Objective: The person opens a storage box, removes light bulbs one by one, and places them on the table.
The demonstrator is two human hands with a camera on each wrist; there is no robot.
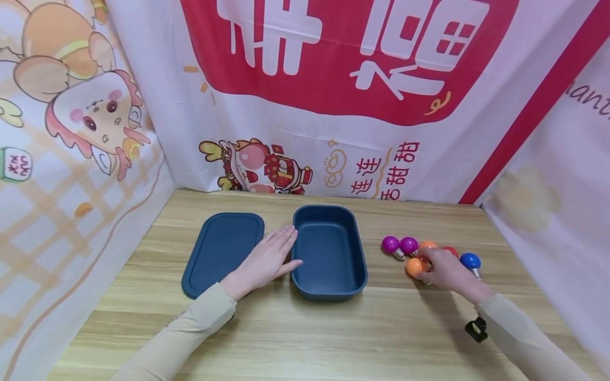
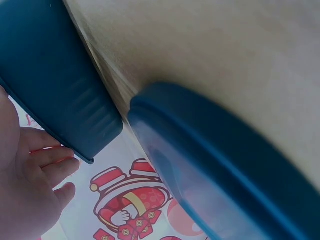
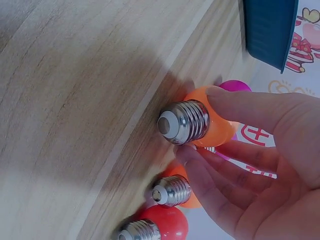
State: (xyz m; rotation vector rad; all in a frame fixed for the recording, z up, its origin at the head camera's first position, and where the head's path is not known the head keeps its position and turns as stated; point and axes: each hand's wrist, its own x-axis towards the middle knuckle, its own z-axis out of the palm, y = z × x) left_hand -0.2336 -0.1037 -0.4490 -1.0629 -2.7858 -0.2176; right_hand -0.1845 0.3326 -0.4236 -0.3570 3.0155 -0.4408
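Note:
My left hand [image 1: 267, 256] rests with straight fingers against the left rim of a dark blue rectangular container [image 1: 329, 294], which stands upright with nothing inside. In the left wrist view, the fingertips touch the side of that container [image 2: 60, 85]. At the right, my right hand [image 1: 448, 271] pinches an orange light bulb [image 1: 415, 267] between thumb and fingers. Its silver screw base faces the camera in the right wrist view, where the orange bulb [image 3: 220, 125] appears large. A second orange bulb [image 1: 428, 245] lies just behind it, partly covered by the hand.
Two purple bulbs [image 1: 390, 244] lie left of the right hand. Beyond that hand are a red bulb [image 1: 450, 251], partly hidden, and a blue bulb [image 1: 470, 260]. The dark blue lid [image 1: 224, 251] lies flat left of the container. Printed cloth walls [image 1: 286, 116] enclose the wooden table [image 1: 329, 338].

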